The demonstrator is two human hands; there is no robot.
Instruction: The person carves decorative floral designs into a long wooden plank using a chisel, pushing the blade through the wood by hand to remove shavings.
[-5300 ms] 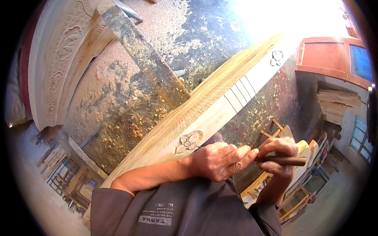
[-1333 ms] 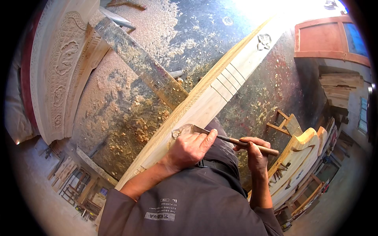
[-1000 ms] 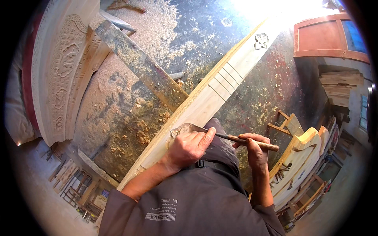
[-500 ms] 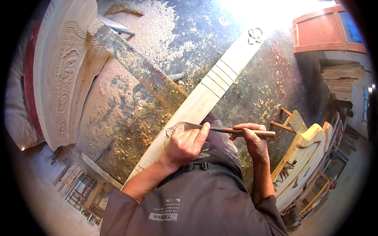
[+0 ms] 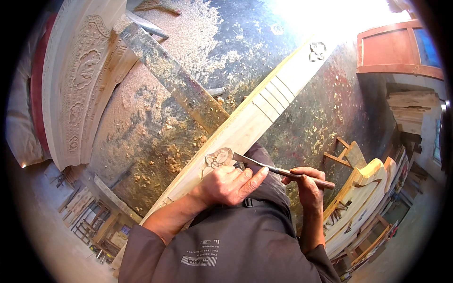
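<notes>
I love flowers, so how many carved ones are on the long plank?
2: one flower beside the left hand, near the chisel; another flower toward the plank's bright end. The left forearm may hide more.

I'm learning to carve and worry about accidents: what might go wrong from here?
The chisel has its blade right by the carved flower, so a slip might chip a petal. The left hand is close to that blade, so it could get nicked. The dark trouser leg shows beside the board, so a tool skidding off its edge might catch it.
</notes>
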